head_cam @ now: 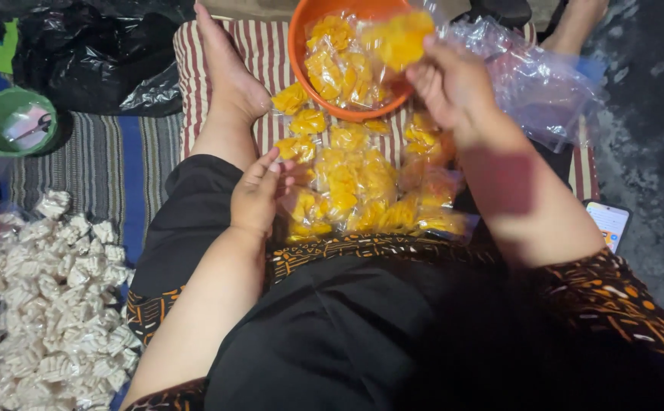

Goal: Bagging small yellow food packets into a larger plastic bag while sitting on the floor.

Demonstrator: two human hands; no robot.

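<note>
Chips [400,38] pinched in the right hand [453,87] look light and brittle, best held gently at their edges; left hand [259,194] rests slack beside the packets [355,190].

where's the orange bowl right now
In the head view, the orange bowl sits top centre on the striped mat, just beyond the pile of yellow snack packets, beside the right hand.

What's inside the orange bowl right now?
The orange bowl holds clear packets of yellow chips. The right hand holds another packet over it, covering the bowl's right side; its bottom is hidden.
</note>
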